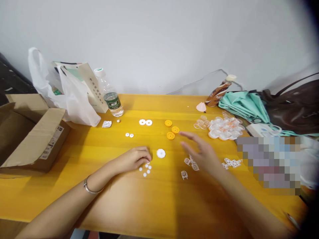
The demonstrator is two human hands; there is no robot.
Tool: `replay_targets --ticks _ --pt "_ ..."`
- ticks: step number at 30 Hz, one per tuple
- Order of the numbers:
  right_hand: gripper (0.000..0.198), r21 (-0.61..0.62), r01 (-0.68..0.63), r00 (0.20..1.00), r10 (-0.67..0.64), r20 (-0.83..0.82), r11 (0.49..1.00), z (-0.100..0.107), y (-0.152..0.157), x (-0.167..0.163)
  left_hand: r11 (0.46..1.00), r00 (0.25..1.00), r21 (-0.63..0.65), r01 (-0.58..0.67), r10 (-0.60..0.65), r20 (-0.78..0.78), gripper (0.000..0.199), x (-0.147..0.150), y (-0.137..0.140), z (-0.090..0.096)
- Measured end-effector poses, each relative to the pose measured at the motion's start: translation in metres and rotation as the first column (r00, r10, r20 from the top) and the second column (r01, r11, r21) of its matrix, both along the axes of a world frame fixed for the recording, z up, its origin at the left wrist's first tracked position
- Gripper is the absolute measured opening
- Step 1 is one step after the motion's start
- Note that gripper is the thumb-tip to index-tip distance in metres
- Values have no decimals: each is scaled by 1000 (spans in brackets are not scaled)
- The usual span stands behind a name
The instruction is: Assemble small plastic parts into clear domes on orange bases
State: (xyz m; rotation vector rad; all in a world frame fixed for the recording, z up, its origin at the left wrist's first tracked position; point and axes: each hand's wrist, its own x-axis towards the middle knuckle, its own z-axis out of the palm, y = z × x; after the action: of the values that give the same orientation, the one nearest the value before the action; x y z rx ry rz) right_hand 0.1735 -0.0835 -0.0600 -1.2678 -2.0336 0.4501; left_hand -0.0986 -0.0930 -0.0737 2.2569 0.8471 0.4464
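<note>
My left hand (140,157) is over the table with its fingers curled together and pointing down. Its fingertips meet the edge of a group of several small white discs (149,171); whatever they pinch is hidden. Just right of that hand lies a larger round white plastic piece (160,153) with a raised centre. My right hand (203,151) hovers with thumb and index finger apart, nothing visible between them. Close to its fingertips are three orange round plastic pieces (170,135). White openwork plastic parts (184,175) lie below and beside the right hand.
Two white rings (149,122) and two small white buttons (131,135) lie farther back. Clear round pieces are piled (225,127) at right. A cardboard box (50,142), plastic bag (74,103) and water bottle (113,101) stand left; a brown drink bottle (219,90) and a teal umbrella (245,104) right.
</note>
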Motion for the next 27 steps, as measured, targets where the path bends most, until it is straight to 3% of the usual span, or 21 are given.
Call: replay_targets --ticks 2,4,9,13,18,23,27 --pt "24 1 117 988 -116 -97 993 12 7 19 1000 1000 -13 10 -10 1 14 0 0 0" --pt "21 -33 153 988 -154 -14 988 15 10 33 1000 1000 -17 11 -11 2 14 0 0 0" --pt "28 -231 -18 964 78 255 973 1 0 46 1000 1000 -11 -4 4 -23 14 1 -1 -3" --pt "20 -343 -75 935 186 302 936 -7 -3 49 1000 1000 1 -12 12 -22 14 1 -1 -6" --pt "24 -359 -43 951 149 270 932 -13 3 57 1000 1000 -15 -16 15 -13 14 0 0 -7" --pt "30 -393 17 974 74 214 919 -3 1 65 998 1000 -67 -8 7 -2 15 1 -1 -2" --pt "29 -294 93 987 -49 152 951 5 -3 58 993 999 -117 19 -22 -23 20 5 -8 4"
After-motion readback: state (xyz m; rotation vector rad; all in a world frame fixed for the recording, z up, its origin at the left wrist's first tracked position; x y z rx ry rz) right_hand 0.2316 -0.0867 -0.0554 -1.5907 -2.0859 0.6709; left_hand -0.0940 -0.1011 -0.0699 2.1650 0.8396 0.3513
